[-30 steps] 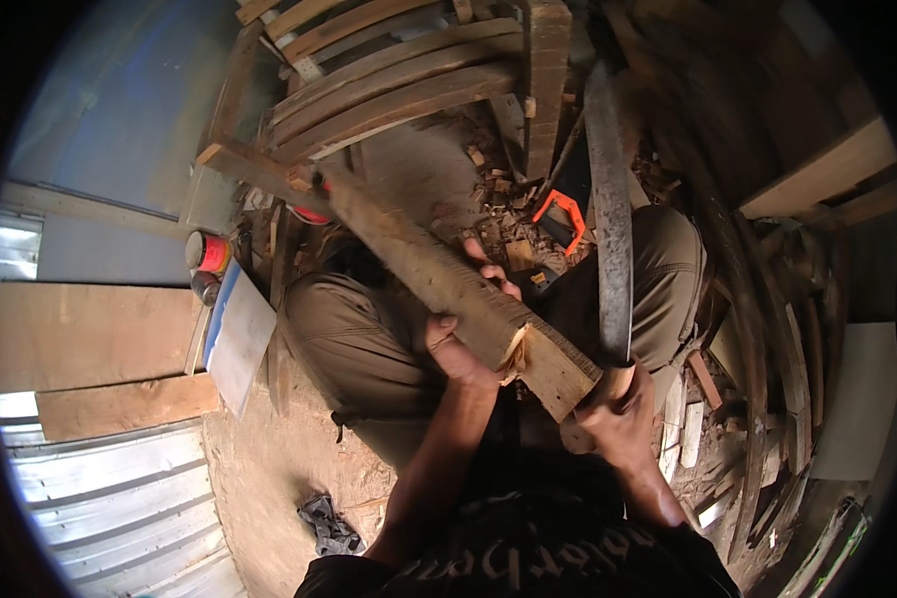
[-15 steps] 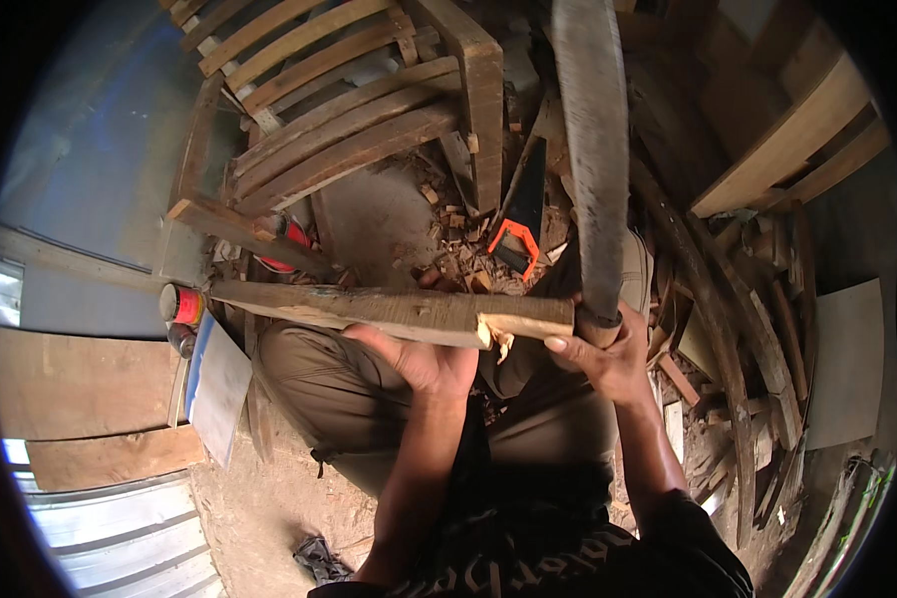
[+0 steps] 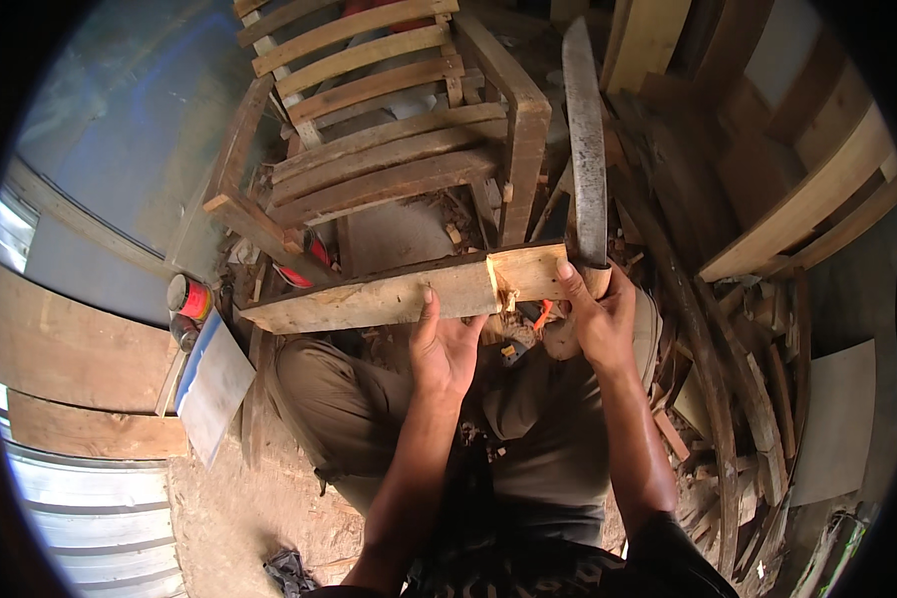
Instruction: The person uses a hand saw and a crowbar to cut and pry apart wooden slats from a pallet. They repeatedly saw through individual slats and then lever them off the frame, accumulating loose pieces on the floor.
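A thick wooden board (image 3: pixel 389 297) lies crosswise above my lap, tilted so that a broad face shows. Close to its right end a pale, freshly cut step with a splintered edge marks where the wood is notched. My left hand (image 3: pixel 441 351) holds the board from below near its middle, thumb up on the face and the other fingers partly hidden. In my right hand (image 3: pixel 606 321) is the handle of a machete (image 3: pixel 588 149), its broad grey blade pointing upward and away. The right thumb also presses on the board's notched end.
A slatted wooden chair (image 3: pixel 389 159) stands ahead. To the left are a red-labelled can (image 3: pixel 189 297) and a white-blue panel (image 3: pixel 216 384). Long timber pieces (image 3: pixel 703 349) pile up on the right. An orange saw handle (image 3: pixel 542 315) shows partly below the board.
The board has rolled so more of its broad face and the cut step show, and its left end sits lower in view. My left hand has moved its thumb onto the face. The view has shifted.
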A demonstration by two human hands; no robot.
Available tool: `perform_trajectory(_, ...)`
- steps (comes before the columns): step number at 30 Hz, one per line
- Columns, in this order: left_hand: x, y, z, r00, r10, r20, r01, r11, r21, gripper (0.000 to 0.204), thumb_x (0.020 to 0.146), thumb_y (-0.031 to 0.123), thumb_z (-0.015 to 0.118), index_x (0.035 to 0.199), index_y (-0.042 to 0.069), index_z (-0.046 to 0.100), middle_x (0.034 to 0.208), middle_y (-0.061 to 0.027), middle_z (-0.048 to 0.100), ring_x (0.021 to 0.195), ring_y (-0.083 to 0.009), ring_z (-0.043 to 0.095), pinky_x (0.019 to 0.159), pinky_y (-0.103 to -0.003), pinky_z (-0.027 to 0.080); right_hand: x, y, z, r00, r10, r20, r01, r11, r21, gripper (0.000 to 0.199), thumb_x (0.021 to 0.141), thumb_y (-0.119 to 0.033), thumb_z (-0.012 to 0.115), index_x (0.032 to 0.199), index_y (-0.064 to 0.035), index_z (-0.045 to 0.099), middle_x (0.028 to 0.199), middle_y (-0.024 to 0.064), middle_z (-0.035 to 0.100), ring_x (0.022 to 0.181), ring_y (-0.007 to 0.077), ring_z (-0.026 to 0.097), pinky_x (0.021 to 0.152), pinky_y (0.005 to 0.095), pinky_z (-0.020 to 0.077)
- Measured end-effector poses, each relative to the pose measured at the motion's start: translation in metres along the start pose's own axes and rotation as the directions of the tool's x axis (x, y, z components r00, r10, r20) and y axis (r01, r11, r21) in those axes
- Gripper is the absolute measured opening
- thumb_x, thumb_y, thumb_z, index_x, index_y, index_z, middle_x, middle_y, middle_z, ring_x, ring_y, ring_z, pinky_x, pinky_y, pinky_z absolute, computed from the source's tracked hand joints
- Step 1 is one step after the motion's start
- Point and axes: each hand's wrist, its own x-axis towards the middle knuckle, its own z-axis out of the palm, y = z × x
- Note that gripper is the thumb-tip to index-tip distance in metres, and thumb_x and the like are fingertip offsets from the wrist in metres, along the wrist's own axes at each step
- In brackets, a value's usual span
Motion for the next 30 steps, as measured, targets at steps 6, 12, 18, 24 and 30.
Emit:
perform_trajectory(6, 0.043, 0.04, 0.005, 0.983, 0.052, -0.173, 0.021, 0.92, 0.392, 0.055, 0.09, 0.025, 0.073, 0.134, 0.005, 0.046, 0.138, -0.0137, 0.049, 0.127, -0.0307, 0.051, 0.107, -0.053, 0.044, 0.033, 0.028, 0.034, 0.99, -0.1, -0.103, 0.088, 0.99, -0.112, 0.034, 0.094, -0.031, 0.07, 0.093, 0.0031, 0.063, 0.065, 0.0015, 0.058, 0.057, 0.0078, 0.053, 0.051, 0.026, 0.0413)
perform_trajectory(12, 0.088, 0.058, 0.02, 0.889, 0.381, -0.255, -0.18, 0.801, 0.571, 0.061, 0.087, 0.026, 0.077, 0.135, 0.004, 0.046, 0.132, -0.0141, 0.055, 0.121, -0.028, 0.056, 0.095, -0.047, 0.051, 0.03, 0.076, 0.049, 0.99, -0.121, -0.067, 0.079, 0.892, -0.446, 0.043, 0.097, -0.036, 0.063, 0.091, 0.0062, 0.06, 0.059, 0.0086, 0.056, 0.055, 0.0118, 0.056, 0.053, 0.0321, 0.0433)
perform_trajectory(18, 0.143, 0.073, -0.004, 0.71, 0.705, 0.009, -0.516, 0.511, 0.688, 0.061, 0.083, 0.019, 0.08, 0.131, 0.002, 0.046, 0.124, -0.0128, 0.059, 0.113, -0.0236, 0.06, 0.09, -0.043, 0.051, 0.016, 0.091, 0.057, 0.998, -0.059, 0.004, 0.055, 0.893, -0.448, 0.044, 0.098, -0.037, 0.062, 0.088, 0.0057, 0.055, 0.054, 0.0029, 0.049, 0.051, 0.0079, 0.043, 0.049, 0.0299, 0.0371)
perform_trajectory(24, 0.163, 0.068, 0.058, 0.694, 0.653, 0.302, -0.653, 0.396, 0.646, 0.052, 0.085, 0.006, 0.076, 0.126, -0.006, 0.045, 0.116, -0.0167, 0.062, 0.107, -0.0209, 0.061, 0.092, -0.035, 0.051, 0.024, 0.084, 0.057, 0.995, -0.074, 0.071, 0.101, 0.845, -0.525, 0.041, 0.097, -0.029, 0.065, 0.089, 0.0092, 0.052, 0.052, 0.0065, 0.051, 0.049, 0.0086, 0.046, 0.047, 0.0296, 0.0381)
perform_trajectory(30, 0.189, 0.038, 0.149, 0.612, 0.597, 0.519, -0.775, 0.32, 0.545, 0.05, 0.081, 0.005, 0.078, 0.119, -0.004, 0.047, 0.11, -0.0147, 0.062, 0.099, -0.0196, 0.062, 0.088, -0.032, 0.05, 0.05, 0.048, 0.045, 0.961, -0.256, -0.108, 0.193, 0.895, -0.403, 0.031, 0.097, -0.023, 0.063, 0.105, 0.0061, 0.057, 0.053, 0.0048, 0.055, 0.046, 0.0111, 0.053, 0.047, 0.0293, 0.0409)
